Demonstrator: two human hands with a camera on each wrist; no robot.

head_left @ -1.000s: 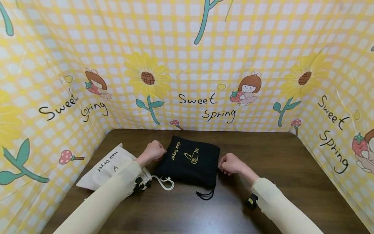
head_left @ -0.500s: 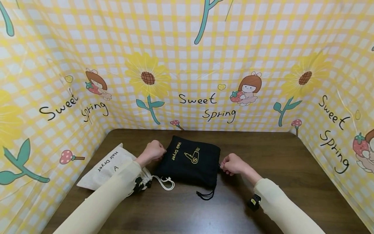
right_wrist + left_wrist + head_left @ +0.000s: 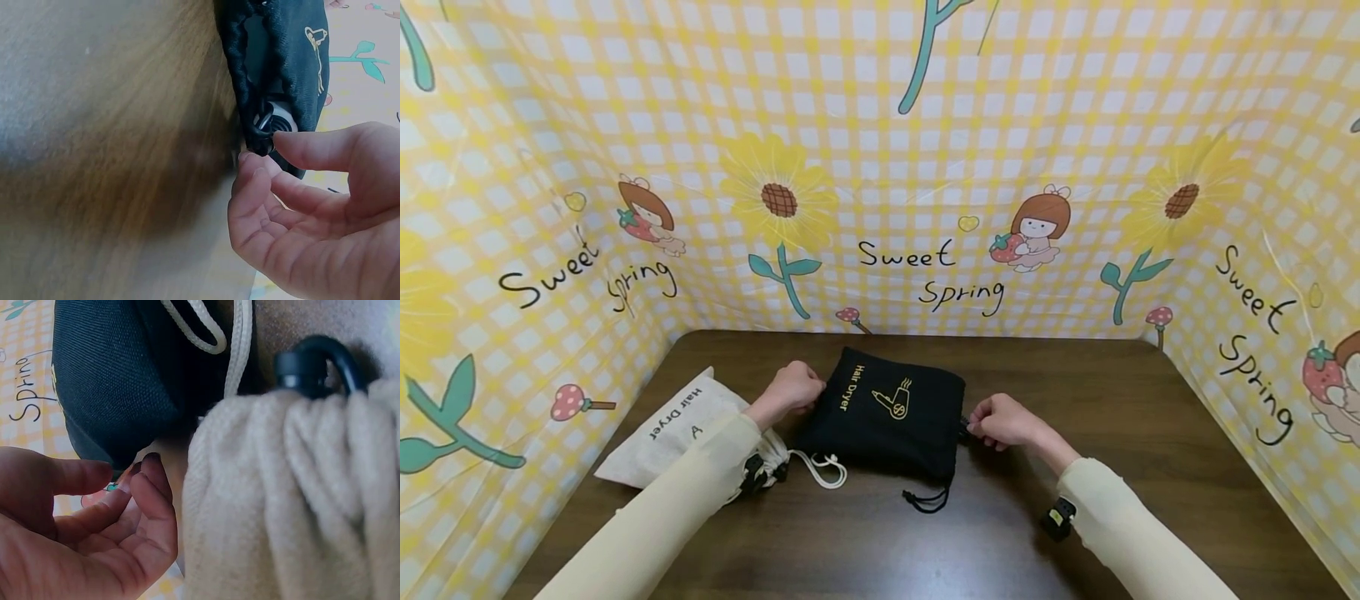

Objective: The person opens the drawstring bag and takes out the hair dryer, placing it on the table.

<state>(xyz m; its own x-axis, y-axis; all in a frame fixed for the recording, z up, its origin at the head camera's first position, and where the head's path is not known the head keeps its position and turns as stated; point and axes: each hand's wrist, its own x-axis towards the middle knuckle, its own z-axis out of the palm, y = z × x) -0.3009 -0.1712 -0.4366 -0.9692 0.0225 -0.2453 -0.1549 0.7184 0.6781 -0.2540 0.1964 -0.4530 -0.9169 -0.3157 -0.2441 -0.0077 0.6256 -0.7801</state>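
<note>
A black drawstring bag [image 3: 887, 417] printed "Hair Dryer" lies in the middle of the brown table. At its left side my left hand [image 3: 795, 387] pinches the bag's corner; the left wrist view shows the thumb and fingers meeting at the cloth. My right hand [image 3: 1000, 420] is at the bag's right side, where the mouth gapes. In the right wrist view its thumb and fingers pinch a black cord [image 3: 265, 125] at the opening. Behind that cord a grey round end [image 3: 285, 117] shows inside the bag; the rest of it is hidden.
A white drawstring bag [image 3: 681, 429], also printed "Hair Dryer", lies left, partly under my left forearm. Its white cord [image 3: 823, 468] trails toward the black bag. A black curved piece [image 3: 337, 350] shows by its gathered mouth. Yellow checked cloth [image 3: 880, 167] surrounds the table [image 3: 1112, 400].
My right hand has moved slightly right, away from the black bag, and a short dark length now shows between fingers and bag edge. The left hand and both bags have stayed about where they were.
</note>
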